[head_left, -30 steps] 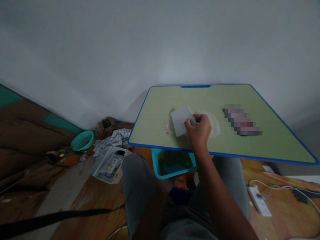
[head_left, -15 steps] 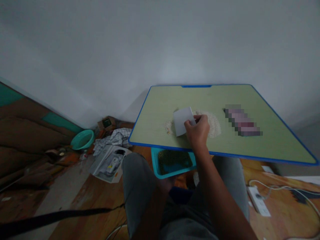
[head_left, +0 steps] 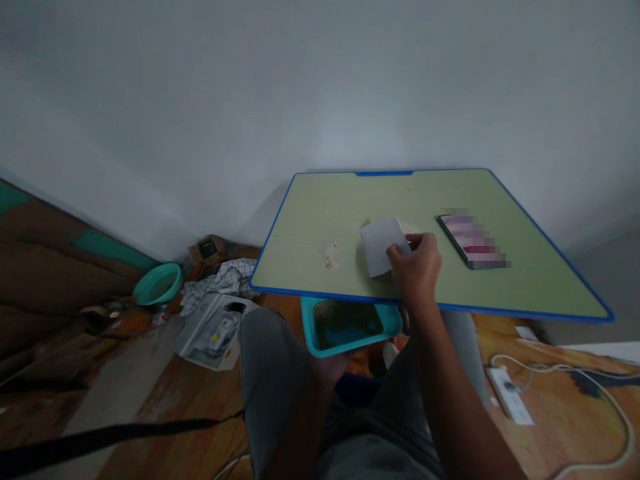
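Observation:
My right hand (head_left: 417, 267) pinches a white card (head_left: 381, 245) that stands tilted on the green table (head_left: 310, 213) with a blue rim. Pale grains peek out just behind the card, and a small patch of grains (head_left: 329, 254) lies to its left. A phone (head_left: 473, 240) lies flat to the right of my hand. Below the table's near edge, a teal tray (head_left: 311, 328) with dark grains in it sits between my knees. My left hand (head_left: 336, 365) reaches up under it, fingers mostly hidden, and seems to hold it.
On the wooden floor at left are a teal basin (head_left: 159, 283), a checked cloth (head_left: 217, 283), a white box (head_left: 213, 330) and a small carton (head_left: 206, 249). A power strip (head_left: 505, 397) with a white cable lies at right. A black strap (head_left: 100, 437) crosses the lower left.
My right hand has slid the card to the right across the table. The big pale grain pile is now mostly hidden behind the card and hand; a small patch stays at left.

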Available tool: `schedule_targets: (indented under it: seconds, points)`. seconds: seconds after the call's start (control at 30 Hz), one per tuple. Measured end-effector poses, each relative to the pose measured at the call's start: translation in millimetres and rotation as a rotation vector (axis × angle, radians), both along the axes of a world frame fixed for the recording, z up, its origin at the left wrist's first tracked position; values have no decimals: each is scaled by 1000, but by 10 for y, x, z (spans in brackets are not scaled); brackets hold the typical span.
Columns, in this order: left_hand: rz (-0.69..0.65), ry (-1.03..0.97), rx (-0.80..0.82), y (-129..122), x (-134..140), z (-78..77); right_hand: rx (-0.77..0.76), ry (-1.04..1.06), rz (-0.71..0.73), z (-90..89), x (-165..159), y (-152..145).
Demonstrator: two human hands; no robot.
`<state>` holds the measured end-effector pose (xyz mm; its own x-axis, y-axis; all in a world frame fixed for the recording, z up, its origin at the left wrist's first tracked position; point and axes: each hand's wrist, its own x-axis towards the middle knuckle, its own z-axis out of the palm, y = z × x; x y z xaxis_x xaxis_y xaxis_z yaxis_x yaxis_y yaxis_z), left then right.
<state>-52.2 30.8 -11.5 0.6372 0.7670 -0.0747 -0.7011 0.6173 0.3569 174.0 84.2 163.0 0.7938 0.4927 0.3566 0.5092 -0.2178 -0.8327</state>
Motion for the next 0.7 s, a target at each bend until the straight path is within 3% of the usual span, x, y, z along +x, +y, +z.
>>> schedule_targets:
  seconds: [0.3,0.47,0.6,0.7]
  points:
    - [49,-15,5,-4,94,144,64,49,-4,72,323,-89]
    - [12,-1,35,4,95,223,142,71,57,91,113,-148]
    - [12,21,23,-4,90,227,78,97,203,46,-121,-195]
    - [46,57,-39,-9,82,213,25,95,195,0,-129,-226]
